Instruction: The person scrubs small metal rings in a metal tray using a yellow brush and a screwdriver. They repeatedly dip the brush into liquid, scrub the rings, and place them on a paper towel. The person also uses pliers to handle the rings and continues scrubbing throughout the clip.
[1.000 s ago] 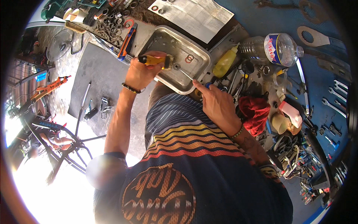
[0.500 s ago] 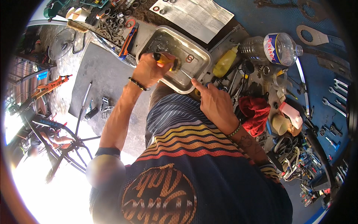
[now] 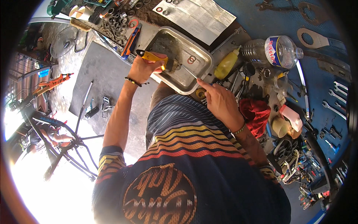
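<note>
My left hand (image 3: 143,70) is wrapped round a brush (image 3: 152,56) with a yellow handle and a dark end. Its bristles touch a small ring (image 3: 178,67) over the metal tray (image 3: 206,71). From the right, my right hand (image 3: 222,100) pinches a thin metal rod (image 3: 189,71), index finger stretched along it, and the rod's far end meets that ring. Whether the ring hangs on the rod is too small to tell. Two thin reddish-brown rings (image 3: 191,59) lie in the tray beside murky liquid (image 3: 164,44).
A yellow squeeze bottle (image 3: 226,64), a large clear bottle (image 3: 278,52) and a red cloth (image 3: 255,115) stand to the right. Beyond the tray lies a printed sheet (image 3: 201,22). A blue-orange cutter knife (image 3: 131,42) sits left. A bike frame (image 3: 56,128) stands farther left.
The brush has tilted flatter, its handle swinging left, and its bristles have come down beside the rod's end. My right hand has shifted slightly right and down. The small ring now shows.
</note>
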`<state>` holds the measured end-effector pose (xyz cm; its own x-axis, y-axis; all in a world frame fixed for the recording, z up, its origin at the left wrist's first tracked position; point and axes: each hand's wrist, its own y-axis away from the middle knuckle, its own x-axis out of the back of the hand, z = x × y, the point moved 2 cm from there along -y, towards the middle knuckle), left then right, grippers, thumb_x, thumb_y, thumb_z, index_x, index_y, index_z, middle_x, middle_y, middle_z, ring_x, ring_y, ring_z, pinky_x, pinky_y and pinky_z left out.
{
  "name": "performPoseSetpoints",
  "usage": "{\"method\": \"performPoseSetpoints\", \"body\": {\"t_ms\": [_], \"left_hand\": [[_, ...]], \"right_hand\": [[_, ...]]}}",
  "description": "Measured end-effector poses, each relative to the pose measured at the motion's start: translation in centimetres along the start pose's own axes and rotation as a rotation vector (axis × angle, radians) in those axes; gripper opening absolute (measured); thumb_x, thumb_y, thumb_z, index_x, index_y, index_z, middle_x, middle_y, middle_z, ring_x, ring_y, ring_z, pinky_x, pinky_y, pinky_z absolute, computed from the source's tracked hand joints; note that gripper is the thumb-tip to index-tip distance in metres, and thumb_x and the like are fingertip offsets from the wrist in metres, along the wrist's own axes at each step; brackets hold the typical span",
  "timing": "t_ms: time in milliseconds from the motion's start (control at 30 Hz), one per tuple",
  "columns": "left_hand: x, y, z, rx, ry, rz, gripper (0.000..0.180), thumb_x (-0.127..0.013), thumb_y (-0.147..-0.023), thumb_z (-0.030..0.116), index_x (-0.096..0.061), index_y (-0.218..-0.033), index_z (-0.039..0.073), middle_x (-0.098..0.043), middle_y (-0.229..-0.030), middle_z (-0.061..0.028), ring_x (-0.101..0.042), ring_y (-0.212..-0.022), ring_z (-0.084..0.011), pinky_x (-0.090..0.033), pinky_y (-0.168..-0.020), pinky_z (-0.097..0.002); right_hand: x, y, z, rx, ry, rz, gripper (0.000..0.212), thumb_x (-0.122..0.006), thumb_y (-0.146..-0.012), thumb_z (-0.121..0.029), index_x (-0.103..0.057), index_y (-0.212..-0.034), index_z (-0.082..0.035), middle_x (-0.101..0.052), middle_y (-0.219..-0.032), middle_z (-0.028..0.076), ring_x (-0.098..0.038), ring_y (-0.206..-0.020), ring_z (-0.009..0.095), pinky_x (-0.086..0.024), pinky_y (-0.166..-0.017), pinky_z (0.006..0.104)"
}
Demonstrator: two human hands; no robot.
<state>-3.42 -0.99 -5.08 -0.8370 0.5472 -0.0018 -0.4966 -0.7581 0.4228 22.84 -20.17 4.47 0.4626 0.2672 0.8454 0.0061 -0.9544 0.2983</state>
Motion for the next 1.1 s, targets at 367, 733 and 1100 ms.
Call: {"method": "performPoseSetpoints", "body": {"t_ms": [367, 733, 1100], "left_hand": [[-0.8, 0.4, 0.5, -0.009, -0.084, 0.03, 0.026, -0.08, -0.1, 0.007, -0.08, -0.126, -0.001, -0.083, -0.111, -0.0111, -0.08, -0.095, -0.0167, -0.069, -0.082, -0.031], [0.4, -0.4, -0.1, 0.01, -0.004, -0.034, 0.028, -0.08, -0.103, 0.007, -0.079, -0.129, -0.002, -0.082, -0.119, -0.0111, -0.079, -0.1, -0.017, -0.071, -0.087, -0.0329], [0.6, -0.1, -1.5, -0.04, 0.094, -0.078, 0.031, -0.079, -0.104, 0.007, -0.075, -0.134, -0.001, -0.079, -0.131, -0.0117, -0.078, -0.11, -0.0189, -0.071, -0.093, -0.0345]], "right_hand": [[1.8, 0.0, -0.2, 0.004, 0.04, -0.051, 0.05, -0.069, -0.1, -0.009, -0.073, -0.148, -0.023, -0.071, -0.094, 0.017, -0.074, -0.084, 0.04, -0.061, -0.078, 0.0522], [1.4, -0.1, 0.3, 0.047, 0.125, -0.007, 0.05, -0.068, -0.101, -0.009, -0.074, -0.148, -0.026, -0.066, -0.088, 0.013, -0.072, -0.079, 0.036, -0.06, -0.073, 0.0482], [2.2, -1.0, 1.3, 0.09, 0.027, -0.068, 0.05, -0.071, -0.101, -0.01, -0.073, -0.148, -0.025, -0.069, -0.09, 0.014, -0.072, -0.085, 0.036, -0.059, -0.078, 0.0502]]}}
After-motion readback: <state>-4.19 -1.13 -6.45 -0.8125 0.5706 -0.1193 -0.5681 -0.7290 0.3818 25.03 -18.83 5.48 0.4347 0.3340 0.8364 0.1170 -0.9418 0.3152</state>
